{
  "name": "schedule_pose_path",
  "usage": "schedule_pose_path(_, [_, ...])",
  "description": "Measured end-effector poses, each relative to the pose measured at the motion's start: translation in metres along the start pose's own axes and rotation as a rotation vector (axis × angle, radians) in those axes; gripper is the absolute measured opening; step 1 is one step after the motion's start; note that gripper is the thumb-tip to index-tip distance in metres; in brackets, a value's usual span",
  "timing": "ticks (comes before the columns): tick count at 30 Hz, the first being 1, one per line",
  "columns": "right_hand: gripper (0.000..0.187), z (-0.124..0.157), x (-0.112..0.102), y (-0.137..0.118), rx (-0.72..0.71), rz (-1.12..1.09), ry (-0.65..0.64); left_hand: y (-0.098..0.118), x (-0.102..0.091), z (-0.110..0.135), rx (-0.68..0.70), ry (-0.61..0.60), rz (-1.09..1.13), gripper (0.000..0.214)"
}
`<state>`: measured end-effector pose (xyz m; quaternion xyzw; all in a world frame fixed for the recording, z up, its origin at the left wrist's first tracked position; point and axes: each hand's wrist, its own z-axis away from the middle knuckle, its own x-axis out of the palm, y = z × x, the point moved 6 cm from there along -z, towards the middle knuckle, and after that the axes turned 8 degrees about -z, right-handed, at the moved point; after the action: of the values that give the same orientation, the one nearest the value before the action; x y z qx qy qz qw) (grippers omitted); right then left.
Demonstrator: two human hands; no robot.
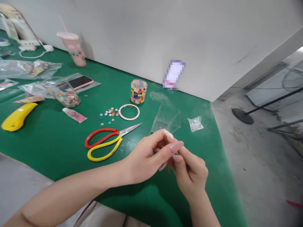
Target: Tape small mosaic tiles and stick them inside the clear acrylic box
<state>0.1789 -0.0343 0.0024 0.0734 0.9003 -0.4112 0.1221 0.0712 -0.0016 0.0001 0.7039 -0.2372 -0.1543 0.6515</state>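
Note:
Over the front of the green table, my left hand (146, 157) and my right hand (190, 168) meet, fingers curled and pinched together. Whatever sits between the fingertips is small and mostly hidden, so I cannot make it out. Just behind the hands stands a clear transparent box (169, 118). Left of them lie scissors (120, 135) with one red and one yellow handle. A roll of white tape (129, 119) rests behind the scissors, beside scattered small coloured square and star pieces (110, 112). Farther back is a small cup covered in coloured mosaic squares (138, 92).
A small clear packet (195, 124) lies near the table's right edge. On the left are a yellow-handled tool (17, 117), a tube (74, 115), a clear cup of pieces (67, 97), a phone (81, 82) and a pink drink cup (74, 50). A blurred screen (174, 74) leans on the wall.

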Motion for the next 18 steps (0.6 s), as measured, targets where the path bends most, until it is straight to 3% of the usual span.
schedule_pose_path(8, [0.060,0.002,0.020,0.003,-0.046,0.118,-0.169,0.000,0.000,-0.001,0.016,0.036,0.021,0.039])
schedule_pose_path(12, [0.059,0.002,0.019,0.002,-0.056,0.195,-0.172,-0.002,-0.004,0.000,0.033,0.142,-0.033,0.039])
schedule_pose_path(18, [0.062,0.004,0.016,0.006,0.102,0.052,-0.147,-0.003,-0.012,0.006,0.070,0.292,-0.105,0.039])
